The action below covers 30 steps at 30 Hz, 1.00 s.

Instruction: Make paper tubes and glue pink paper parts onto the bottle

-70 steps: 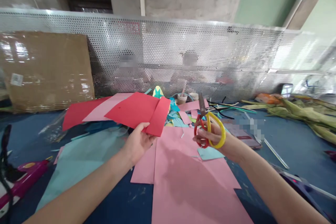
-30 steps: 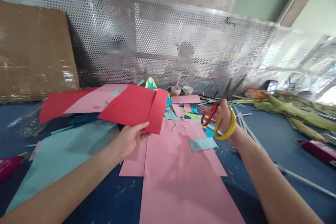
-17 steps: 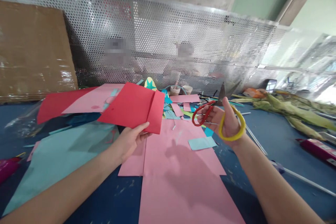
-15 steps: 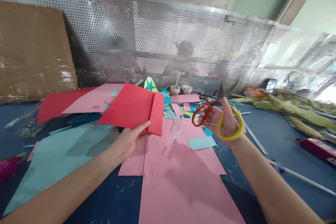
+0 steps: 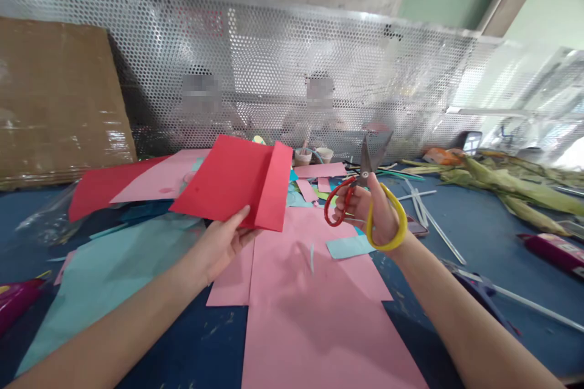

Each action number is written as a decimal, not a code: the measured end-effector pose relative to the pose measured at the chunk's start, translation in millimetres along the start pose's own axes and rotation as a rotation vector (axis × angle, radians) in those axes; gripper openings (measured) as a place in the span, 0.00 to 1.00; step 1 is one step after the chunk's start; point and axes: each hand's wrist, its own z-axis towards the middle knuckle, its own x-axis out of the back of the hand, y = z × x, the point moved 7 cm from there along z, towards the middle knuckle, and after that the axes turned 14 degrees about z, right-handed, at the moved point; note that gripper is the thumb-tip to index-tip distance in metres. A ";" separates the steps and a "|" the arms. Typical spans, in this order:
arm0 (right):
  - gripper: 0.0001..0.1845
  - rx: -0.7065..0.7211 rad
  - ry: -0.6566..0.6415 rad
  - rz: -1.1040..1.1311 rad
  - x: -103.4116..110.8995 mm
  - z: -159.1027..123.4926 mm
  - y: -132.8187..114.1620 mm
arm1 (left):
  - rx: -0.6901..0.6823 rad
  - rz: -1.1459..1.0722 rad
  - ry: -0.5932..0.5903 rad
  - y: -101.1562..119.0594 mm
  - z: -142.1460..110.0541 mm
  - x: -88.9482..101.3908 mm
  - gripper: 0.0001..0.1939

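Observation:
My left hand (image 5: 228, 243) pinches the lower edge of a red paper sheet (image 5: 223, 179), thumb on top and fingers beneath. A folded strip stands up along the sheet's right side. On the right, my right hand (image 5: 376, 213) has its thumb and fingers through the loops of a pair of scissors (image 5: 365, 174), one loop red and one yellow. Their blades are spread apart and point away, clear of the red paper. Below both hands lies pink paper (image 5: 310, 316), with a light blue paper strip (image 5: 349, 247) on it near my right hand.
Light blue paper (image 5: 118, 273) and more red and pink sheets lie left. Paper scraps and small cups (image 5: 303, 157) sit behind. White sticks (image 5: 440, 234), dry husks (image 5: 502, 185) and a purple bottle (image 5: 554, 252) are right. Cardboard (image 5: 59, 97) leans on a perforated metal screen (image 5: 274, 61).
The scissors have moved left and slightly up, nearer the red paper, with blades still apart. The strip on the red paper's right side has opened up wider.

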 end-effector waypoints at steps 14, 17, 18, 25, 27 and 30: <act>0.34 -0.046 -0.040 0.120 -7.7 -5.8 -5.5 | 0.477 0.446 -0.626 -38.5 -57.3 -17.5 0.34; 0.34 -0.054 -0.070 0.164 -10.7 -9.3 -9.5 | 0.394 0.757 -0.903 -39.1 -80.4 -29.0 0.30; 0.34 -0.059 -0.089 0.176 -12.4 -10.2 -9.6 | 0.265 0.827 -0.845 -31.9 -77.5 -34.3 0.25; 0.36 -0.093 -0.184 0.180 -26.7 -16.5 -2.6 | -0.099 0.926 -0.609 -16.3 -39.1 -96.5 0.16; 0.36 -0.088 -0.176 0.155 -25.9 -14.6 -0.3 | -0.093 0.858 -0.638 -20.8 -29.0 -110.0 0.12; 0.34 -0.025 -0.103 0.123 -12.1 -3.3 -0.7 | -0.122 0.801 -0.659 -19.2 -23.1 -114.7 0.14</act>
